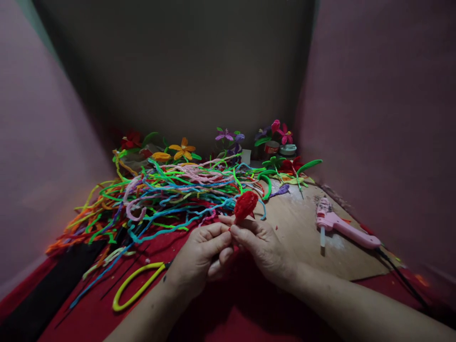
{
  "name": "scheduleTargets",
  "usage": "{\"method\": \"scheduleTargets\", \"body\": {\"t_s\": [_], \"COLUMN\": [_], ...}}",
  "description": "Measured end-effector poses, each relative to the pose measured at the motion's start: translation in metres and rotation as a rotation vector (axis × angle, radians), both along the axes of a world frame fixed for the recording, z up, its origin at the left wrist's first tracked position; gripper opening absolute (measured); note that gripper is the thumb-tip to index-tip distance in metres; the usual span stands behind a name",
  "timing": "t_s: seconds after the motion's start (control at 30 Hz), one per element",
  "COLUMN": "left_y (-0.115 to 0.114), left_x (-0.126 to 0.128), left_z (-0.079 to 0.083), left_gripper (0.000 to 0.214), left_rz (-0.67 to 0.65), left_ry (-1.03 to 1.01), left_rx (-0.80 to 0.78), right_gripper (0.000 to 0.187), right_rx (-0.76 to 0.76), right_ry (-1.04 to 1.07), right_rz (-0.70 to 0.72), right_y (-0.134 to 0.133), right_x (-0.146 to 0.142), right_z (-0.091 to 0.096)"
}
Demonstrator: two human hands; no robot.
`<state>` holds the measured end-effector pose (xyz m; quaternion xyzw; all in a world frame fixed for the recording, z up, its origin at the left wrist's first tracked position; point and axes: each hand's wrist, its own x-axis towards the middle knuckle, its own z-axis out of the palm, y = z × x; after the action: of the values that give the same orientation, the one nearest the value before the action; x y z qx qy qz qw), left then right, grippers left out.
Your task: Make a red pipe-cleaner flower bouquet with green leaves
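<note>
A fuzzy red pipe-cleaner petal [246,205], rounded and tapering to its base, stands upright between my two hands. My right hand [261,242] pinches its lower end between thumb and fingers. Close against it, my left hand [206,249] has thumb and forefinger pressed together at the petal's base, where a bit of red shows between the fingertips. The very bottom of the petal is hidden by my fingers. Just beyond both hands lies a big heap of loose pipe cleaners [185,185] in many colours.
A pink glue gun [347,229] with a white glue stick lies on a brown board [295,232] at right, its black cord trailing off. Yellow-handled scissors [137,287] rest on the red cloth [242,313] at left. Finished pipe-cleaner flowers [183,149] and a small jar [288,150] stand behind.
</note>
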<state>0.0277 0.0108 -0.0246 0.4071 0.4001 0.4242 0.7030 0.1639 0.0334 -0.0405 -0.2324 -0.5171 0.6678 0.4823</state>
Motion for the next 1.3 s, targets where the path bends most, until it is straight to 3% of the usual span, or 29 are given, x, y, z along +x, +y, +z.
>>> {"method": "scheduleTargets", "body": {"t_s": [0.3,0.57,0.67,0.8,0.87,0.93,1.03,1.2,1.3], "left_y": [0.003,0.003,-0.001,-0.006,-0.007,-0.006,-0.006,-0.006,-0.004], "left_x": [-0.006,-0.007,-0.001,0.005,0.006,0.005,0.004,0.005,0.004], "left_z": [-0.005,-0.006,-0.001,-0.004,-0.01,-0.014,-0.013,0.003,0.005], "left_gripper": [0.022,0.026,0.026,0.012,0.014,0.016,0.014,0.026,0.026], "left_rz": [-0.122,-0.152,-0.028,0.207,0.275,0.303,0.268,0.101,0.068], "left_ry": [-0.193,-0.099,0.206,0.68,0.795,0.83,0.761,0.461,0.32], "left_rx": [-0.099,-0.062,0.102,0.567,0.729,0.778,0.651,0.23,0.158], "right_gripper": [0.03,0.016,0.021,0.02,0.019,0.019,0.02,0.029,0.032], "right_rx": [-0.057,-0.062,-0.164,-0.171,-0.138,-0.118,-0.106,-0.113,-0.102], "right_ry": [0.041,0.087,0.097,0.06,0.042,0.041,0.044,0.041,0.037], "right_rz": [0.138,0.063,0.029,-0.062,-0.083,-0.086,-0.052,0.067,0.093], "right_y": [0.007,0.002,0.001,0.001,0.0,0.0,0.0,0.0,0.001], "right_x": [0.002,0.0,-0.002,-0.004,-0.004,-0.004,-0.004,-0.003,-0.003], "right_z": [-0.003,0.0,0.0,-0.001,-0.002,-0.002,-0.002,-0.001,-0.001]}}
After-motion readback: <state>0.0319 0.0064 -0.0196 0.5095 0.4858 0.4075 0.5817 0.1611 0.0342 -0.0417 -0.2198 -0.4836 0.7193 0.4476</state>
